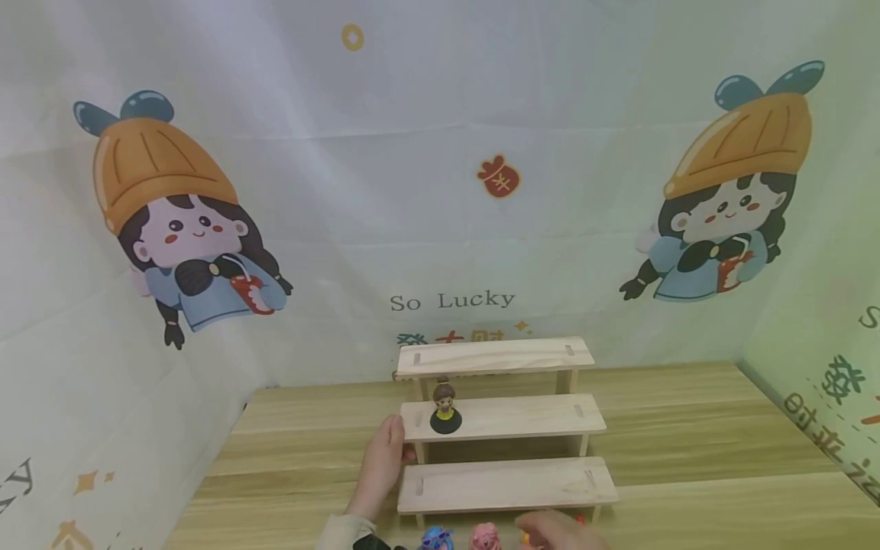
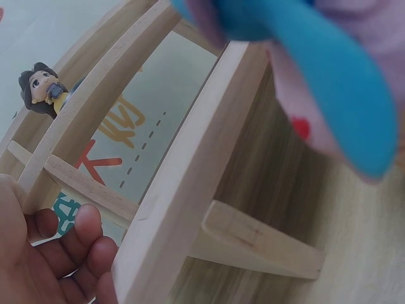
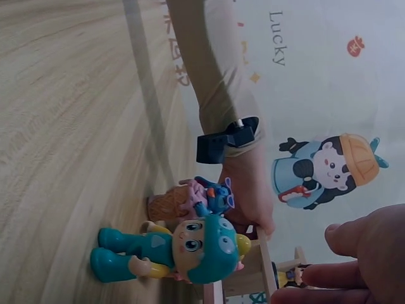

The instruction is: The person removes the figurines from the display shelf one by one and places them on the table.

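My left hand (image 1: 380,467) holds the left end of the middle step of a wooden three-step display stand (image 1: 509,487), its fingers curled at the edge in the left wrist view. On that step, near the left end, stands a small brown-haired doll figurine (image 1: 445,411) in yellow on a black base. My right hand (image 3: 370,259) has its fingers extended and thumb apart, with nothing between them. In the head view it is over an orange figure (image 1: 528,539), largely covered by it, at the bottom edge.
Before the stand are a blue figurine (image 1: 436,538) and a pink figurine (image 1: 485,537). The right wrist view shows a teal-capped figurine (image 3: 190,247) upright on the wood-grain table (image 1: 687,435). A printed cloth (image 1: 440,221) hangs behind.
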Demonstrator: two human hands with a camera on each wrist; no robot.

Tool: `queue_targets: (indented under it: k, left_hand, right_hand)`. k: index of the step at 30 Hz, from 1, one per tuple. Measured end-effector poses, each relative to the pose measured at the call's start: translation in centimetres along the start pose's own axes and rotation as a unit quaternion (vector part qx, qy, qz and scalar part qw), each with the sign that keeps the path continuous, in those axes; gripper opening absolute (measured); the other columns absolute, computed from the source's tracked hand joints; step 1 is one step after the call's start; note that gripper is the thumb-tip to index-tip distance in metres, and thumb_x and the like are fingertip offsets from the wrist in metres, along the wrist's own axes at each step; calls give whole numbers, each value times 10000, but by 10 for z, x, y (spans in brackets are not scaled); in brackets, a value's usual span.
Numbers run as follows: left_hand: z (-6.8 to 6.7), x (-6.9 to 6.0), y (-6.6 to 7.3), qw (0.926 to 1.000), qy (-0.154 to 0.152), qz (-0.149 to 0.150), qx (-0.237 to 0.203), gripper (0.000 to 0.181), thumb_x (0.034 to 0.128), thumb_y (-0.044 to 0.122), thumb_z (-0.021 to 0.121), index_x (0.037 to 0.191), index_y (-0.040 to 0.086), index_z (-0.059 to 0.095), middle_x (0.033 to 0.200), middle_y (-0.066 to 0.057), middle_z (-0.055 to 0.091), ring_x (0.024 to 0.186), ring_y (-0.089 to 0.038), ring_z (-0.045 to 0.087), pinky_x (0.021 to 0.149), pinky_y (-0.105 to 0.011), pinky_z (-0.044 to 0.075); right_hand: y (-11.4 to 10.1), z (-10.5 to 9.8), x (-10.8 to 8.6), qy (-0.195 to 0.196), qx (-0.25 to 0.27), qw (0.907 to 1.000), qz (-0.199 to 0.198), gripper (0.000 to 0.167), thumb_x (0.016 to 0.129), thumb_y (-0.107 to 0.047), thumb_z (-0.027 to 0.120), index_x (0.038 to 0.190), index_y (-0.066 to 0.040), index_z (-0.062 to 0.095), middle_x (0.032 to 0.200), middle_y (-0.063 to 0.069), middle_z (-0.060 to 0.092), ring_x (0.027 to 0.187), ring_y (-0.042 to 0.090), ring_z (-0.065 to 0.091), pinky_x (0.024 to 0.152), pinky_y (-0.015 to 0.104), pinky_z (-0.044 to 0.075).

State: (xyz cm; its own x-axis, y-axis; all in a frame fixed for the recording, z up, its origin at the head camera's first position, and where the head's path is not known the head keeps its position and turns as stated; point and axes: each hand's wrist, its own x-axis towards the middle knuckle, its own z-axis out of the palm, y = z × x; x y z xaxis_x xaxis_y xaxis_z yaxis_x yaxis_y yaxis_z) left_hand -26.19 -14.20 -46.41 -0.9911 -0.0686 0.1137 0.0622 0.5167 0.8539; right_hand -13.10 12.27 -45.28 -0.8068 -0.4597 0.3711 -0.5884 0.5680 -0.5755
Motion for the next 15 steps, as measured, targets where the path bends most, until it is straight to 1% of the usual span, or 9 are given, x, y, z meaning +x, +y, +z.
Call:
queue_targets:
  k: [1, 3, 6, 7, 9, 10, 12, 13, 15]
  left_hand:
    - [0, 0, 0, 10000, 3, 3, 0, 340, 1054, 254, 276, 937, 44, 517, 652, -39, 558, 606, -123, 523, 614, -293, 436]
    - [-1, 0, 1, 10000, 3, 5, -3, 341, 1054, 254, 275, 929, 46, 515, 651, -40, 558, 606, -125, 523, 613, -294, 436]
    - [-1, 0, 1, 10000, 3, 21, -23, 339, 1054, 253, 277, 913, 47, 507, 654, -40, 560, 608, -126, 524, 609, -293, 435]
    - [-1, 0, 1, 10000, -1, 21, -43, 335, 1054, 248, 281, 907, 46, 505, 655, -43, 560, 608, -128, 525, 607, -293, 435]
    - [-1, -1, 1, 10000, -13, 1, -64, 326, 1053, 238, 286, 898, 46, 500, 657, -47, 559, 608, -134, 524, 606, -293, 433]
    - [-1, -1, 1, 10000, -16, -5, -75, 322, 1052, 233, 289, 897, 46, 499, 657, -48, 559, 608, -135, 525, 605, -292, 433]
    - [-1, -1, 1, 10000, -16, -24, -89, 319, 1051, 230, 292, 898, 46, 502, 658, -51, 560, 608, -137, 526, 607, -292, 434]
    - [-1, -1, 2, 9999, -22, -35, -95, 318, 1051, 230, 291, 905, 46, 506, 660, -51, 560, 609, -138, 526, 607, -292, 434]
    - [-1, 0, 2, 9999, -19, -36, -98, 325, 1051, 241, 289, 916, 46, 511, 664, -51, 563, 613, -137, 528, 609, -292, 433]
  right_hand:
    - [-3, -1, 0, 104, -30, 9999, 107, 257, 910, -197, 622, 1055, 15, 629, 906, 118, 672, 786, 35, 627, 617, 223, 503]
    - [-3, -2, 1, 133, -142, 9996, 210, 251, 925, -221, 612, 1060, -11, 635, 940, 110, 686, 783, 56, 652, 612, 221, 510]
    - [-2, -7, 6, -41, -339, 9991, 240, 249, 931, -240, 602, 1059, -30, 641, 977, 90, 693, 792, 70, 656, 635, 231, 516]
    - [-1, -9, 7, -49, -398, 9991, 140, 243, 928, -233, 605, 1055, -29, 641, 981, 89, 692, 785, 65, 650, 633, 230, 513]
    - [-2, -12, 11, 48, -503, 9986, -133, 220, 920, -212, 616, 1035, -27, 644, 966, 86, 693, 773, 71, 643, 634, 232, 513]
    - [-3, -14, 13, 84, -531, 9983, -210, 220, 920, -213, 616, 1031, -25, 646, 957, 80, 693, 770, 70, 641, 636, 234, 513]
    - [-6, -18, 17, 286, -656, 9967, -387, 200, 911, -202, 632, 1012, -31, 653, 923, 56, 692, 763, 63, 635, 634, 233, 511]
    - [-7, -19, 19, 387, -730, 9956, -445, 192, 908, -199, 639, 1004, -34, 657, 915, 46, 694, 760, 72, 641, 635, 234, 514]
    - [-11, -23, 23, 484, -890, 9942, -361, 187, 908, -216, 643, 999, -54, 664, 909, 27, 701, 771, 94, 658, 646, 245, 525]
